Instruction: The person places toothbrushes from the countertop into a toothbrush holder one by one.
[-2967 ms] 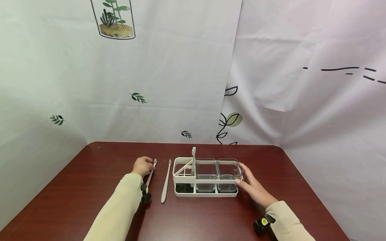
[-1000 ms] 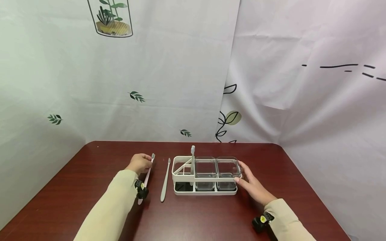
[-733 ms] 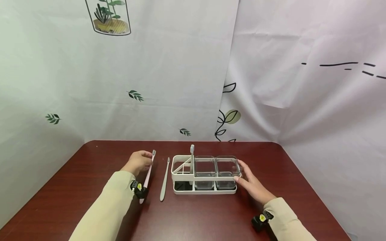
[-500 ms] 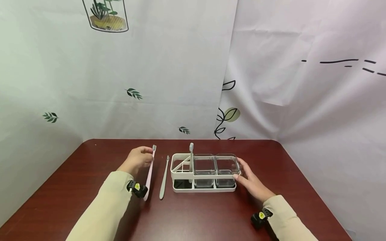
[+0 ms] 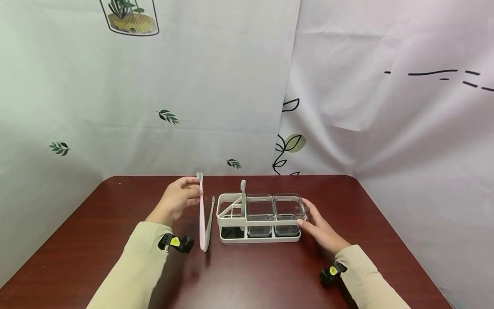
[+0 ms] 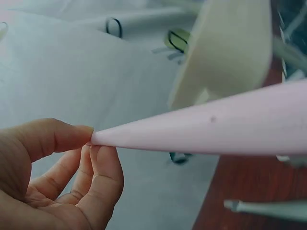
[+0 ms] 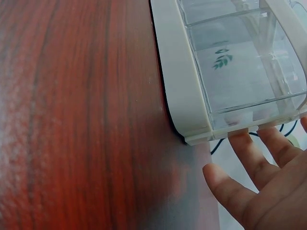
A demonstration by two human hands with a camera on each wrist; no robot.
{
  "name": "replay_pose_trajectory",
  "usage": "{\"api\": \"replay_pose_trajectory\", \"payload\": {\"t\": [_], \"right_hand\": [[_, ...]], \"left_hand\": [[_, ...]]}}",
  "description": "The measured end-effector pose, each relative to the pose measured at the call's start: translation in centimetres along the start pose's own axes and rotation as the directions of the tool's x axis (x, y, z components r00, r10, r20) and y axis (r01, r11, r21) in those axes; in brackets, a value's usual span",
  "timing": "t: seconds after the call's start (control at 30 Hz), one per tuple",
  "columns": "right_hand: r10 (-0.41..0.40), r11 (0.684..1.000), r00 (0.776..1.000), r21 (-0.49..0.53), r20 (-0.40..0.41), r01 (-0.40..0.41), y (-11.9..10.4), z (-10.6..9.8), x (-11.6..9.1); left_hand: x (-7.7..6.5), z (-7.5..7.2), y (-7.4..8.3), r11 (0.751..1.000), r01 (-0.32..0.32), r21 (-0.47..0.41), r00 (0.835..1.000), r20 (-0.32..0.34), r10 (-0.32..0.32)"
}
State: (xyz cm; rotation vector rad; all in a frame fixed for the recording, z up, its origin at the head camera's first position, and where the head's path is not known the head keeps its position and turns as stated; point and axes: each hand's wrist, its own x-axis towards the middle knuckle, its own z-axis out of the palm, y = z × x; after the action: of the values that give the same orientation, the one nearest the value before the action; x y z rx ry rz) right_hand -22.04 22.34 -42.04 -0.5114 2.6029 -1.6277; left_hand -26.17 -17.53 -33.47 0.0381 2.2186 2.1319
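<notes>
My left hand (image 5: 175, 201) pinches a pink toothbrush (image 5: 202, 223) by its neck, thumb against fingertips. The brush stands nearly upright, bristles up and handle hanging down. In the left wrist view its pink handle (image 6: 211, 124) stretches right, away from the thumb. A grey-green toothbrush (image 5: 209, 225) lies on the table, its lower end close beside the pink handle. To the right stands a white toothbrush holder (image 5: 231, 222). Against its right end rests my right hand (image 5: 322, 229), thumb at the front corner, with fairly straight fingertips touching the end in the right wrist view.
Two clear square cups (image 5: 260, 208) sit side by side in the holder. A grey toothbrush (image 5: 243, 199) stands in its left part, beside the slanted divider. The dark red table (image 5: 254, 274) ends at a white printed cloth (image 5: 208, 86) behind.
My left hand has lifted the pink toothbrush off the table, tilting it more upright and moving it right toward the grey-green one. My right hand has stayed at the holder.
</notes>
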Motion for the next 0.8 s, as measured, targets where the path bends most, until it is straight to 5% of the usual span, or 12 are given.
{"api": "replay_pose_trajectory", "payload": {"t": [0.33, 0.53, 0.8], "right_hand": [[0.003, 1.0, 1.0, -0.007, -0.006, -0.003, -0.1, 0.0, 0.1], [-0.003, 1.0, 1.0, -0.012, -0.007, 0.003, 0.0, 0.0, 0.1], [-0.007, 1.0, 1.0, -0.013, -0.007, 0.007, 0.0, 0.0, 0.1]], "left_hand": [[-1.5, 1.8, 1.9, 0.976, -0.042, -0.214, 0.999, 0.0, 0.043], [-2.2, 2.9, 2.8, 0.956, -0.051, -0.288, 0.995, -0.099, 0.023], [-2.6, 4.2, 3.3, 0.937, -0.128, -0.326, 0.968, -0.248, 0.045]]}}
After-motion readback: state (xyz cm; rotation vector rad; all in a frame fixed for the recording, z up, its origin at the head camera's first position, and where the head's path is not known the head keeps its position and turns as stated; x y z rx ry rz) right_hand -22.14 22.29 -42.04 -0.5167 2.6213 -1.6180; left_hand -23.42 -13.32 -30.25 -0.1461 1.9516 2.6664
